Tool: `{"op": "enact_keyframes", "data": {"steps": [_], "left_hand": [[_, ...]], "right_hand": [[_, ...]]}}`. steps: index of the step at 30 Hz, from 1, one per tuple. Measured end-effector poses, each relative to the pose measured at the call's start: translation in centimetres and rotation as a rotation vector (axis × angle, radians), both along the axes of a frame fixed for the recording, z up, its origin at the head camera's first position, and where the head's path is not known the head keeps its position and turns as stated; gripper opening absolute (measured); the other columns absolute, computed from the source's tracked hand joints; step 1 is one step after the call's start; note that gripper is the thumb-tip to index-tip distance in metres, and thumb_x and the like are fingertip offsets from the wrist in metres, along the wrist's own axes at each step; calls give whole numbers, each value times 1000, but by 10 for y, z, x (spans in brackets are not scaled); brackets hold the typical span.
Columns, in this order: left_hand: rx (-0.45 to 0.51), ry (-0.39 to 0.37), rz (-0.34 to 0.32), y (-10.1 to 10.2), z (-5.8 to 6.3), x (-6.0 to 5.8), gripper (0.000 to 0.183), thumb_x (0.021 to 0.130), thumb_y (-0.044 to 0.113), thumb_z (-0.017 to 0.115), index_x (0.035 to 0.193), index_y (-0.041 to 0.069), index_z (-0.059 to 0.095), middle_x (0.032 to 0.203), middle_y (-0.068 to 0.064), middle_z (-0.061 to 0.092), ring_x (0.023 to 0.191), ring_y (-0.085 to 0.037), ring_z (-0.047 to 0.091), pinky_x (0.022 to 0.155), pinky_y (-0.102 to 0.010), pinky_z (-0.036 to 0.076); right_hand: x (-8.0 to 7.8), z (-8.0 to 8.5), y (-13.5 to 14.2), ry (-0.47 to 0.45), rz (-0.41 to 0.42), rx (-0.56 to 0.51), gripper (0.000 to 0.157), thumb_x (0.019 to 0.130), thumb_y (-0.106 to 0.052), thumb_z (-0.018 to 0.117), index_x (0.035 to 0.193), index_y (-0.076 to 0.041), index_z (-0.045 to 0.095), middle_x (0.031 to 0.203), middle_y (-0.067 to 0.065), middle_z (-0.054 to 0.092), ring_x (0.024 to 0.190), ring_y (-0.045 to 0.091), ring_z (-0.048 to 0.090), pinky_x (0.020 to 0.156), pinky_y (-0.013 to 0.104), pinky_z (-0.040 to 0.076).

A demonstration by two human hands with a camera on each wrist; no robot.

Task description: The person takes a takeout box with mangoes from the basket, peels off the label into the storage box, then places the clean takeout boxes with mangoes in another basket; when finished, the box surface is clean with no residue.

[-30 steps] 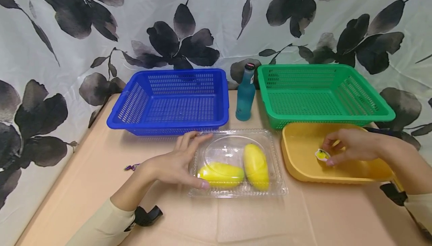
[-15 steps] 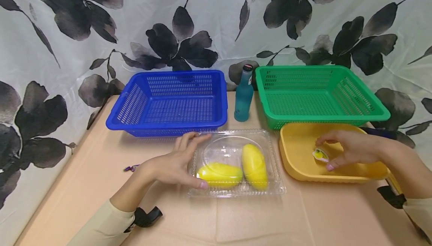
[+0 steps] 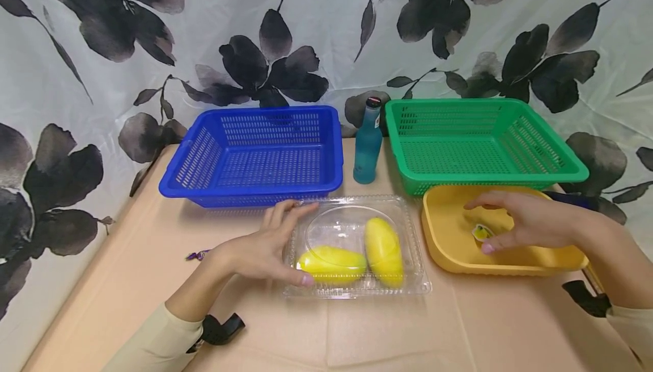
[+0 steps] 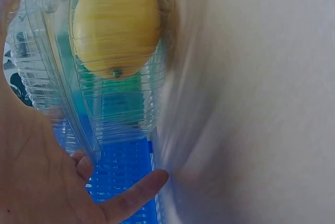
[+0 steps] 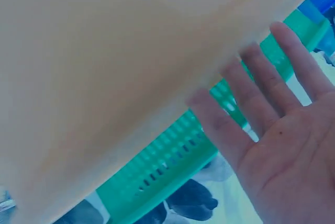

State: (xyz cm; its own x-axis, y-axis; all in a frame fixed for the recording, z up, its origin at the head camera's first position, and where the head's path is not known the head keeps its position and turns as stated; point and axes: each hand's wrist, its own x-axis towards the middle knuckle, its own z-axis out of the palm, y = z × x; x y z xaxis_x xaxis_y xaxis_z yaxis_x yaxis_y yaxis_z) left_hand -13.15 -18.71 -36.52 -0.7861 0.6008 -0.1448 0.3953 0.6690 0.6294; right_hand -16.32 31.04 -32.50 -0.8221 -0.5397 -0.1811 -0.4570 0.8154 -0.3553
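A clear plastic clamshell box (image 3: 334, 224) lies in mid-table with two yellow mangoes inside: one lengthwise (image 3: 331, 264), one more upright (image 3: 384, 252). At the box's left side my left hand (image 3: 262, 253) rests with spread fingers, thumb by the front corner. In the left wrist view, one end of a mango (image 4: 118, 25) shows through the ribbed wall. Over the yellow tray (image 3: 441, 258) hovers my right hand (image 3: 535, 222), fingers apart and holding nothing. Just below its fingertips, a small yellow-and-white wrapped candy (image 3: 481, 232) lies in the tray.
Behind stand a blue basket (image 3: 255, 195) and a green basket (image 3: 490, 179), with a teal bottle (image 3: 368, 148) upright between them. A purple wrapped candy (image 3: 196, 254) lies left of my left wrist. Floral cloth (image 3: 326, 32) hangs at the back.
My right hand has let go of the wrapped candy, which now lies in the yellow tray. Its fingers have spread and lifted slightly. The left hand stays at the box.
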Motion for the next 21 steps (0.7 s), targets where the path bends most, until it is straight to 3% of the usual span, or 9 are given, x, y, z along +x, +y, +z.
{"op": "enact_keyframes", "data": {"steps": [5,14,21], "left_hand": [[6,-5,-3,0,0,0,125,68,66,86,162,45,7,167,-13,-3,151,-36,-3,111,-79,22],[21,4,-5,0,0,-1,127,66,66,87,163,42,9,165,-13,-1,150,-35,0,112,-77,23],[18,-6,-2,0,-2,-2,128,65,65,88,163,42,9,165,-10,0,149,-33,1,113,-75,25]], "right_hand": [[2,7,-12,65,22,-62,76,75,-58,85,138,-21,61,136,-1,64,121,26,61,94,45,55],[4,13,-37,91,32,-95,81,77,-63,81,143,-22,57,142,1,60,125,29,60,98,56,53],[5,15,-54,96,116,-149,81,80,-56,82,149,-25,52,150,0,52,135,31,52,102,61,48]]}}
